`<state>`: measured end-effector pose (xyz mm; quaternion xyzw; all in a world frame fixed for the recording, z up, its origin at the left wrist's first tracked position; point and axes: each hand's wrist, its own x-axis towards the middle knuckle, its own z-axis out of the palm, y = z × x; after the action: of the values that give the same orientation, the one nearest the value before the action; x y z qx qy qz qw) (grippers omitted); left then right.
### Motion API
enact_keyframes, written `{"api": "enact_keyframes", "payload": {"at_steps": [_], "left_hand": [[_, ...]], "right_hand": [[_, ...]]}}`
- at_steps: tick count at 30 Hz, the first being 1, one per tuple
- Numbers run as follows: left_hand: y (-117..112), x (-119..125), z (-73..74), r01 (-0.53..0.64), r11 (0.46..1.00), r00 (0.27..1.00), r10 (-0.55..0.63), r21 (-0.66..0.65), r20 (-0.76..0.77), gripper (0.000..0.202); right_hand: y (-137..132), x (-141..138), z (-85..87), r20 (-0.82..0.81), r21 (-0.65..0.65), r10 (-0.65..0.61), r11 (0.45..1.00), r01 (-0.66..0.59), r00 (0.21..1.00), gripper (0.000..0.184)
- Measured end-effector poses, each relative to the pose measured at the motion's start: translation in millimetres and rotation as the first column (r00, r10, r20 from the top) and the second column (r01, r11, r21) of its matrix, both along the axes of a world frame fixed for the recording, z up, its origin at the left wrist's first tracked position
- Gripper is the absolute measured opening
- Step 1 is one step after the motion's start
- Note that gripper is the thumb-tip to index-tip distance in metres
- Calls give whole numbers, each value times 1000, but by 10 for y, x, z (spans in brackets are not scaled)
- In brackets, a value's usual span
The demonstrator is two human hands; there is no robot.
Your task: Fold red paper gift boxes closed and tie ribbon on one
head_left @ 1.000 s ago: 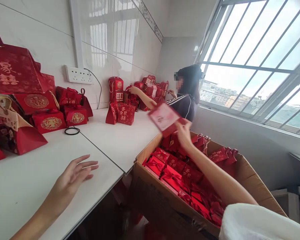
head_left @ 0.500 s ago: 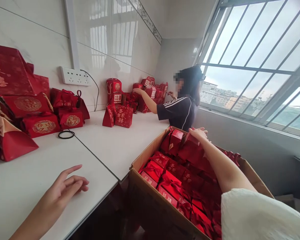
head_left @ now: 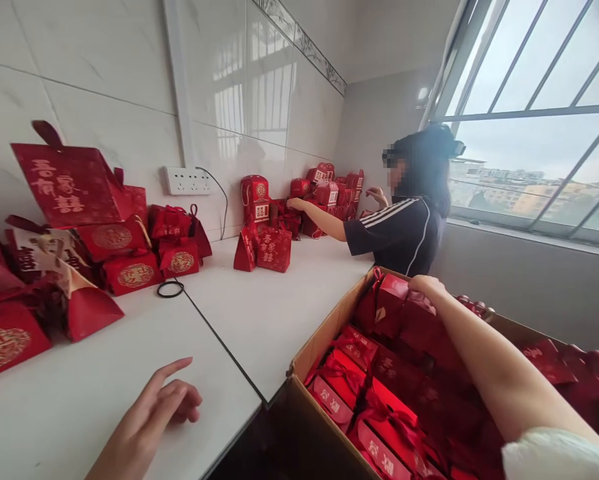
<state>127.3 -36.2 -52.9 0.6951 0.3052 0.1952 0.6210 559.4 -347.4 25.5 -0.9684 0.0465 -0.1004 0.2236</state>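
My left hand hovers above the white table, holding nothing, its fingers loosely bent and apart. A large cardboard carton stands at the table's edge, packed with red gift boxes, several tied with red ribbon bows. At the carton's far end my right hand has its fingers curled over the top of a red gift box; its fingertips are hidden. Beside that box sits another red gift box with a lighter top.
Stacked red gift boxes line the table's left side near a black ring. A power strip is on the tiled wall. Across the table, a co-worker reaches toward more red boxes. A barred window is at right.
The view has swung left, bringing more of the left-hand boxes into sight. My right hand's outstretched fingers have curled down over the box. My left hand stays over the table.
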Motion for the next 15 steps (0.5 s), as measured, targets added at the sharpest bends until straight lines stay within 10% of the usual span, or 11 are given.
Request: {"api": "enact_keyframes", "payload": {"at_steps": [3, 8, 15], "left_hand": [[-96, 17, 11, -25, 999, 999, 24, 22, 48, 59], [-178, 2, 6, -52, 998, 991, 47, 36, 126, 52], [19, -107, 24, 32, 999, 991, -38, 44, 131, 47]], "right_hand": [[583, -65, 234, 69, -53, 224, 974, -221, 972, 22], [2036, -406, 191, 226, -100, 658, 749, -655, 718, 26], [2934, -784, -25, 318, -30, 693, 689, -724, 647, 32]]}}
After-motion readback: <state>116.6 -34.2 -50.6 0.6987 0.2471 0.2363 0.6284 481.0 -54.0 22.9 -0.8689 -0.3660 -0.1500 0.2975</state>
